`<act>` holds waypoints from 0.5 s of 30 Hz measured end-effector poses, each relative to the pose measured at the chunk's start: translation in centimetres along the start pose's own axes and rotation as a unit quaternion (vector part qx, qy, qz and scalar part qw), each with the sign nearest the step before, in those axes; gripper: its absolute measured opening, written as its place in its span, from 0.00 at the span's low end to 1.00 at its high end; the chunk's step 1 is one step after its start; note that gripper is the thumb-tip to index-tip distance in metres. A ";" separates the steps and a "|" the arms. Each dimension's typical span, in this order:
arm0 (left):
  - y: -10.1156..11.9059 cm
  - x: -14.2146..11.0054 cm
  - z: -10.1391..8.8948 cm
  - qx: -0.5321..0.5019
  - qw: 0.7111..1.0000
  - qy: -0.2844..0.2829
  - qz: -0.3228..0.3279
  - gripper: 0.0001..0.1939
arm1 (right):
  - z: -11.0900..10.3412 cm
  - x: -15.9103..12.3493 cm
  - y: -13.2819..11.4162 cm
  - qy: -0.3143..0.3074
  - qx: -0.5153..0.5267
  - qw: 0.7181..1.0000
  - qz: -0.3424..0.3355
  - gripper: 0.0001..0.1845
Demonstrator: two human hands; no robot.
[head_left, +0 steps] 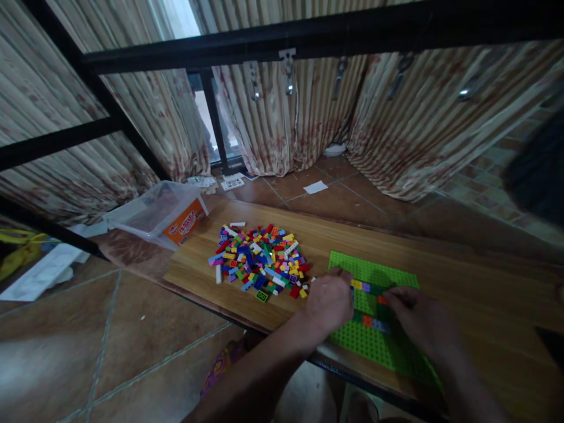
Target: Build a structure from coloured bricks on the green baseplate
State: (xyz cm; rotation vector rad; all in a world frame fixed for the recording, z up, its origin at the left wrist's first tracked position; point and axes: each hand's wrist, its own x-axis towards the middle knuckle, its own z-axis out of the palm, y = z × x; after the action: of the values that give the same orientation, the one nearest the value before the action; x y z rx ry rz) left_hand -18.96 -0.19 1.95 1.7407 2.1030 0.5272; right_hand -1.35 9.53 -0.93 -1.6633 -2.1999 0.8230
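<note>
A green studded baseplate [372,268] lies on the wooden board, with rows of coloured building bricks on it. Among them are a yellow brick [356,285] in the far row and an orange-and-blue stretch of near row [367,321]. My left hand [330,301] rests over the plate's left side, its fingers curled down at the left end of the rows; whatever is under the fingertips is hidden. On the right, my right hand [416,314] pinches at an orange brick [381,299] on the right side of the rows, thumb and fingertips together.
Left of the plate spreads a heap of loose bricks [259,258] on the wooden board [194,264]. Beyond its left end stands a clear plastic box [145,208] with an orange label. A black metal frame [220,56] with hooks crosses above, before striped curtains [291,129].
</note>
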 end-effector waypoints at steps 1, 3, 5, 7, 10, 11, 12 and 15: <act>0.0 0.0 -0.1 -0.003 1.000 -0.001 0.000 0.12 | 0.0 0.0 0.0 0.004 -0.011 1.000 0.000 0.19; 0.1 0.0 -0.2 -0.008 1.000 -0.006 -0.002 0.12 | 0.1 0.0 0.0 0.010 -0.023 1.000 -0.001 0.19; 0.1 0.0 -0.2 -0.010 1.000 -0.008 0.000 0.12 | 0.3 0.0 0.0 0.015 -0.028 0.999 -0.008 0.19; 0.1 -0.1 -0.2 -0.012 1.000 -0.008 0.003 0.12 | 0.4 0.0 0.0 0.025 -0.034 0.999 -0.013 0.19; 0.1 -0.1 -0.2 -0.011 1.000 -0.011 0.005 0.13 | 0.3 -0.1 -0.2 0.043 -0.047 0.998 -0.016 0.19; 0.1 -0.1 -0.2 -0.011 1.000 -0.016 0.007 0.14 | 0.3 -0.2 -0.4 0.049 -0.049 0.998 -0.013 0.19; 0.0 -0.1 -0.4 -0.011 1.000 -0.021 0.009 0.14 | 0.2 -0.3 -0.5 0.053 -0.049 0.997 -0.011 0.20; -0.3 -0.2 -1.0 -0.021 0.998 -0.052 0.026 0.18 | -0.2 -0.6 -0.9 0.061 -0.044 0.997 0.003 0.20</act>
State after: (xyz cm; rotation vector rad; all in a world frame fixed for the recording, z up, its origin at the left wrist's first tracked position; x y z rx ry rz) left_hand -19.61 -0.49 2.66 1.7633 1.9660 0.4806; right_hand -1.80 8.81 -0.13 -1.7134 -2.1765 0.6182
